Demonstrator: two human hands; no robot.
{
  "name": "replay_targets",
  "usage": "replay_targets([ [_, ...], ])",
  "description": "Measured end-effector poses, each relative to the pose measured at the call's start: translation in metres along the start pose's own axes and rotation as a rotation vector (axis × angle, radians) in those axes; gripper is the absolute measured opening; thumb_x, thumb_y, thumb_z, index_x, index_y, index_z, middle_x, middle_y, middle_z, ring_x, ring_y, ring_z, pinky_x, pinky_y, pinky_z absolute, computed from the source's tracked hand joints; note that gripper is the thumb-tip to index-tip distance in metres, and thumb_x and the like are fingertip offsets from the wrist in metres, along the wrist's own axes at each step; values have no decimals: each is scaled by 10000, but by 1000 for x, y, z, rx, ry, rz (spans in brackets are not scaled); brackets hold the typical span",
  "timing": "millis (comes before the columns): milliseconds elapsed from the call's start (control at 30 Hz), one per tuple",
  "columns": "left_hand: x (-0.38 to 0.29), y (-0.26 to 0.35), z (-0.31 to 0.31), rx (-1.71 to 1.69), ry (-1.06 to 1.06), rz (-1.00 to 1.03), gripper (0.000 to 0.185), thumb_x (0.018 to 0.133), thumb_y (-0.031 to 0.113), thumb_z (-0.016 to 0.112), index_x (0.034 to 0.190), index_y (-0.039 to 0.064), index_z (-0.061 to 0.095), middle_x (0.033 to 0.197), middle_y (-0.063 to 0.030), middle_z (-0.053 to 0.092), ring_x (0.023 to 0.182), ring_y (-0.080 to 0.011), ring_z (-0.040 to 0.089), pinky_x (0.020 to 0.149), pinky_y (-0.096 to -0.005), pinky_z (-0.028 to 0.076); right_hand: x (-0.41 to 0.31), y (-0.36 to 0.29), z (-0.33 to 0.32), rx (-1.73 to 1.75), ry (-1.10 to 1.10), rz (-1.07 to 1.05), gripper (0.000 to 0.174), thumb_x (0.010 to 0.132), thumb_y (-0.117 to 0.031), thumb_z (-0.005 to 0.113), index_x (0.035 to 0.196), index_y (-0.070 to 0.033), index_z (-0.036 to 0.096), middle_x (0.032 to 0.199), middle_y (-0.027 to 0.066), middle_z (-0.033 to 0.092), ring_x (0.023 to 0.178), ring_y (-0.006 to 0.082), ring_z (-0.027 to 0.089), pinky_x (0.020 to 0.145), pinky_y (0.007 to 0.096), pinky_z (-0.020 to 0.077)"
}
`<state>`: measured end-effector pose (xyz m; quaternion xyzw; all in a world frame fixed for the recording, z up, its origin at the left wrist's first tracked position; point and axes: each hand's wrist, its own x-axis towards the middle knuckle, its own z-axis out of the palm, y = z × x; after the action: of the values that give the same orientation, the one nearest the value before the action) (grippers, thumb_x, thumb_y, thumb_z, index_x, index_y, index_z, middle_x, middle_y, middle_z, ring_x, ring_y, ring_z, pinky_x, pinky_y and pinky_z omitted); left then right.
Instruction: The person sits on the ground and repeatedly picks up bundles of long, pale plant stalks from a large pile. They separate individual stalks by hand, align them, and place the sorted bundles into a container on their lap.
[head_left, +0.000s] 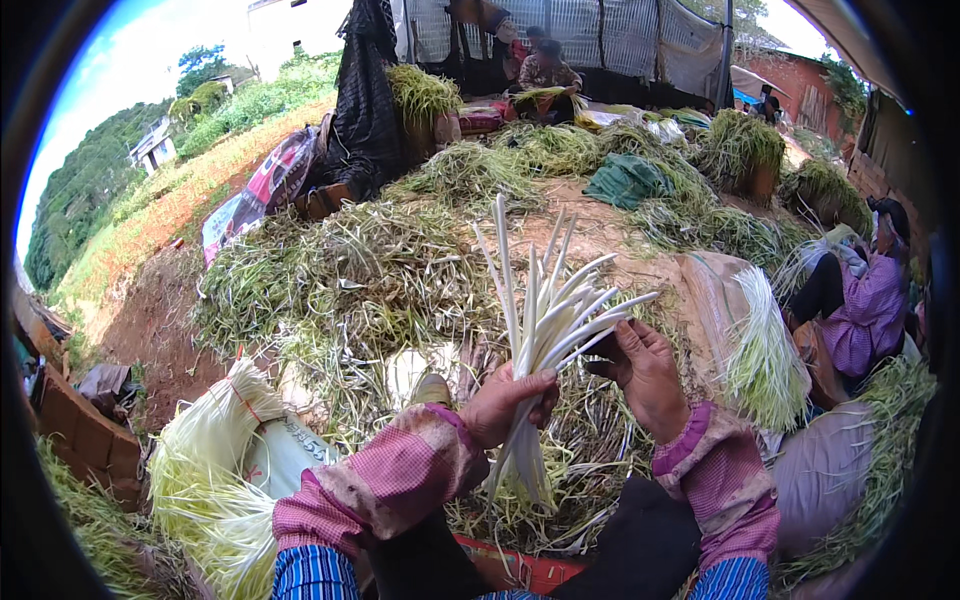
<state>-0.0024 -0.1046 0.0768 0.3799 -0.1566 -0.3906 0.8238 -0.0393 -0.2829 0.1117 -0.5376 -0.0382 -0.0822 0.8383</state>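
Observation:
My left hand (510, 405) is closed around the middle of a bunch of white stalks (536, 330), which look like blanched chives. Their thick white ends fan upward, and the thin pale leaves hang below my fist. Beside the fanned ends on the right is my right hand (649, 367), its thumb and dark-covered fingertips close to the outermost stalks. Whether those fingers pinch a stalk is unclear. At my left, a large bundle of pale stalks (217, 427) tied with red string lies on a sack (289, 454) that bears writing.
Heaps of green leaf trimmings (352, 270) cover the ground ahead. Another pale bundle (761, 345) rests on a sack at the right, near a seated person (862, 307). Farther off are a green sack (628, 180) and another person (551, 79) holding stalks. A shoe (433, 390) shows beyond my left wrist.

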Motion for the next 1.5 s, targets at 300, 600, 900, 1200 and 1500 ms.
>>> replay_targets([
  [300,1,5,4,-46,79,48,214,770,185,591,917,59,501,774,-48,573,536,-112,525,475,-222,440,-5,-4,12,194,62,21,197,873,-155,416,983,-27,519,894,99,596,828,193,593,697,335,507],
  [600,0,4,12,-3,189,113,250,764,178,608,969,75,506,790,-38,589,552,-86,514,487,-213,438,-8,2,5,207,16,1,189,828,-183,508,961,-51,534,881,69,597,784,172,594,641,329,522],
  [900,4,-10,20,50,226,119,226,777,161,592,959,81,486,755,-47,575,548,-103,520,480,-219,446,-6,12,6,168,48,46,205,831,-146,514,1016,-58,509,813,31,572,685,113,572,558,245,510],
  [1200,0,-1,15,15,339,185,197,777,189,598,906,72,505,747,-36,587,525,-81,508,456,-204,432,1,23,-9,-189,139,-4,231,831,-264,522,914,-56,576,726,-7,548,586,58,508,505,186,430],
  [1500,1,-6,6,20,312,212,206,774,195,601,892,56,504,755,-38,588,533,-85,503,449,-216,421,-72,-38,-27,-593,-471,447,244,840,-231,513,853,-2,597,596,4,538,512,63,511,465,183,409],
])
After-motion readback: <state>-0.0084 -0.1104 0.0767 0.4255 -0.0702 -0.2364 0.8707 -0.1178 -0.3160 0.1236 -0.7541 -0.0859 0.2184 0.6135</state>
